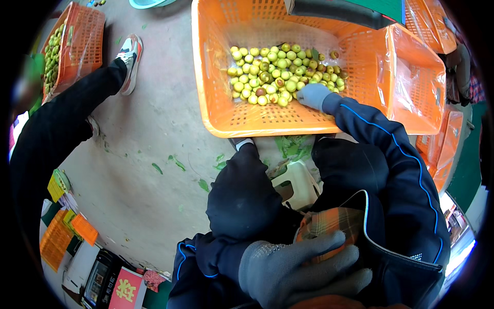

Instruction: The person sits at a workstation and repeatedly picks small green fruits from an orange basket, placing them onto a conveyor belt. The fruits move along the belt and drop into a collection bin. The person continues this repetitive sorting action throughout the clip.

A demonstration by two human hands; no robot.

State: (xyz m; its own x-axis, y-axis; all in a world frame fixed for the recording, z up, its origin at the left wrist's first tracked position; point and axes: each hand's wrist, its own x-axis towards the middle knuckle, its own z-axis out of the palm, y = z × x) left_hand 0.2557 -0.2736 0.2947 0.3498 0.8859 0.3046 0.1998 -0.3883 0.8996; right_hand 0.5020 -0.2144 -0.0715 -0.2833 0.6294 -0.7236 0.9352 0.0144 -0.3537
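My right hand [312, 96], in a grey glove, reaches into a large orange plastic crate [267, 126] at the near right edge of a pile of fruit. Its fingers are curled downward and look closed; whatever may be in them is hidden. The fruit are small, round, yellow-green jujubes [267, 67], some with brown patches, lying on clear plastic film. Over my lap, my left hand [293, 268], also grey-gloved, is open with its fingers apart and holds nothing. A green leaf [315, 53] lies among the jujubes on the far side.
Another orange crate [418, 82] adjoins on the right. At far left, a person's leg [77, 113] stands beside a crate [85, 36] of green fruit. Fallen leaves [177, 164] dot the concrete floor. A pale plastic stool [298, 183] shows between my knees; a blue basin [149, 3] sits farther off.
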